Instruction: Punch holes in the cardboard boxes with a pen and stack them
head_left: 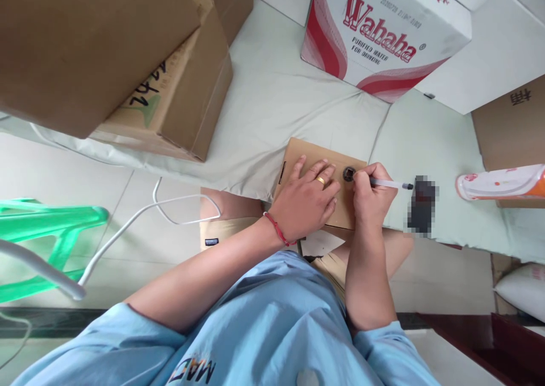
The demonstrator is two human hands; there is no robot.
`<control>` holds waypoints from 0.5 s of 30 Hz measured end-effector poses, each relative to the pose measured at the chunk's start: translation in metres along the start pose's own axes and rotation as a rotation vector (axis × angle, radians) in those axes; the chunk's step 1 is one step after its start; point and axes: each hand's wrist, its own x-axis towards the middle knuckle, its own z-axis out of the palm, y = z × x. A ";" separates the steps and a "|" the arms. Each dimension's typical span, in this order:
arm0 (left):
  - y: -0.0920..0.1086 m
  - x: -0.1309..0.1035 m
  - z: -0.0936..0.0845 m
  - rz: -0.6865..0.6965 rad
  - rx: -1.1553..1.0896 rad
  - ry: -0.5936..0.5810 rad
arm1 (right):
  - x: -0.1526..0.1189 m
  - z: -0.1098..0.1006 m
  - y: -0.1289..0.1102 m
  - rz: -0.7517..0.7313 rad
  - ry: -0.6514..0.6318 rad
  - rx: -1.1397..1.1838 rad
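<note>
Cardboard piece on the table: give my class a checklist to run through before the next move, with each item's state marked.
1. Left hand steadies the cardboard piece: ok, it lies spread on top.
2. Right hand grips the pen: ok, held between the fingers.
3. Dark round piece within the cardboard's outline: ok, near its right side.
4. Pen tip touching the cardboard: cannot tell, the right hand hides it.
5. Left hand apart from the dark round piece: ok, a gap shows.
6. Dark blurred object off the cardboard: ok, it lies to the right.
</note>
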 end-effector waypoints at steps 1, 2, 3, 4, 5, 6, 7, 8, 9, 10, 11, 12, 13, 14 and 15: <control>0.000 0.000 0.000 0.001 0.003 0.002 | 0.000 0.000 -0.001 -0.002 0.008 0.000; 0.000 0.000 0.000 0.001 0.006 0.002 | 0.000 0.000 -0.001 -0.006 0.015 0.000; 0.000 0.000 0.000 0.001 0.008 0.001 | 0.000 0.000 -0.002 -0.010 0.024 0.003; 0.000 0.000 0.000 -0.001 0.010 0.001 | 0.000 0.000 -0.003 -0.013 0.032 0.006; 0.000 0.000 0.000 -0.003 0.010 0.001 | -0.001 0.000 -0.004 -0.014 0.039 0.008; 0.000 0.000 0.000 -0.004 0.009 0.000 | -0.001 0.000 -0.005 -0.012 0.044 0.007; 0.000 0.000 -0.001 -0.006 0.005 0.001 | -0.001 0.000 -0.006 -0.010 0.048 0.002; 0.000 0.000 -0.001 -0.008 0.001 0.002 | -0.002 -0.001 -0.006 -0.008 0.053 -0.006; 0.000 0.000 -0.001 -0.010 -0.003 0.002 | -0.002 -0.001 -0.006 -0.006 0.062 -0.014; 0.001 0.000 -0.001 -0.012 -0.005 0.002 | -0.002 -0.002 -0.005 -0.003 0.071 -0.019; 0.001 0.000 -0.001 -0.013 -0.005 0.000 | -0.003 -0.002 -0.005 0.001 0.079 -0.020; 0.001 0.000 -0.001 -0.014 -0.003 0.000 | -0.003 -0.003 -0.004 0.006 0.086 -0.019; 0.001 0.000 -0.001 -0.014 -0.002 -0.002 | -0.003 -0.003 -0.003 0.010 0.093 -0.020; 0.001 0.000 -0.001 -0.014 0.000 -0.004 | -0.003 -0.003 -0.002 0.011 0.099 -0.024; 0.001 0.000 -0.001 -0.014 0.000 -0.006 | -0.003 -0.004 -0.001 0.011 0.105 -0.030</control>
